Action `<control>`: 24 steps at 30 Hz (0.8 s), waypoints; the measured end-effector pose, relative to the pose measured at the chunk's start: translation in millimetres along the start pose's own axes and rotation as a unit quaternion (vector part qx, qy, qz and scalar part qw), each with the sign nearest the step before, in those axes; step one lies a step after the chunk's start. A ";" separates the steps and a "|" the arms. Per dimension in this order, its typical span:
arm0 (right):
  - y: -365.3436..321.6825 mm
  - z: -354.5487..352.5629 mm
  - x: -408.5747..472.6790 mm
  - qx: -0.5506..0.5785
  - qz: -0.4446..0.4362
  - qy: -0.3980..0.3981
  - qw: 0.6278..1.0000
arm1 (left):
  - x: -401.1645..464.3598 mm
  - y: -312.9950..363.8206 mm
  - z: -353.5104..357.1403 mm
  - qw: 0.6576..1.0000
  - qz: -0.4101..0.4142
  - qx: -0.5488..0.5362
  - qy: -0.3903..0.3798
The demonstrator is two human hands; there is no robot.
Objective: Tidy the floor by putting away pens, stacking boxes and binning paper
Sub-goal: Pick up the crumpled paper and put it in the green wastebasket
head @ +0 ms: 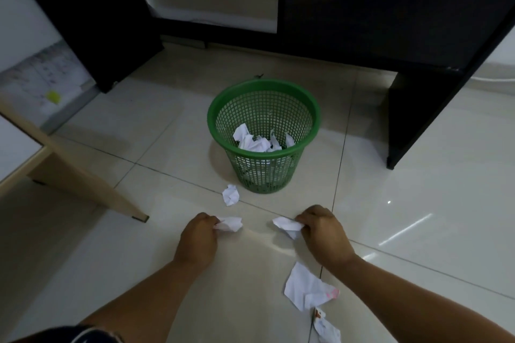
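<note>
Crumpled paper before green bin, dark desk behind

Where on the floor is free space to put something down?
Bare tile lies right of the green basket, toward the black desk leg, and left of it, toward the wooden leg. Crowded: before the basket and by the right hand, where crumpled papers lie.

Glossy pale floor tiles catch streaks of light. A black desk stands ahead, a light wooden panel left.
</note>
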State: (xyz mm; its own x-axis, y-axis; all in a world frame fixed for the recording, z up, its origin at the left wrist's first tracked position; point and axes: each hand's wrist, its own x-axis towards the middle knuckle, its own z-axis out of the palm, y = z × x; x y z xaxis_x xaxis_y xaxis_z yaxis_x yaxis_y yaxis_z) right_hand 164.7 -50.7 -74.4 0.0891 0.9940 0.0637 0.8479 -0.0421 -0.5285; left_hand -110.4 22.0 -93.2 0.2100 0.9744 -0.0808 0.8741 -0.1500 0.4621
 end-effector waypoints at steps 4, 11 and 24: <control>-46.7 -35.4 22.1 -0.001 -0.207 0.091 0.974 | 2.8 15.9 -18.5 0.998 0.020 -0.005 0.056; -104.6 -87.3 64.3 0.023 -0.279 0.260 0.924 | 3.9 56.4 -63.2 0.977 0.081 -0.087 0.176; -98.0 -89.9 114.3 0.008 -0.071 0.197 0.978 | 50.2 141.3 -136.4 0.916 0.127 -0.191 0.330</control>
State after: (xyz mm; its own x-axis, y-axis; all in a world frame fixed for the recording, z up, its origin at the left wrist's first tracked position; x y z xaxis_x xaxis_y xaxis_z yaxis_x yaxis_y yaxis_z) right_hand 138.7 57.9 60.8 0.1680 0.8734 0.4571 0.8582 0.0986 -0.5038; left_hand -36.1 72.6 88.5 -0.0358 0.8240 0.5654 0.5912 -0.4387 0.6768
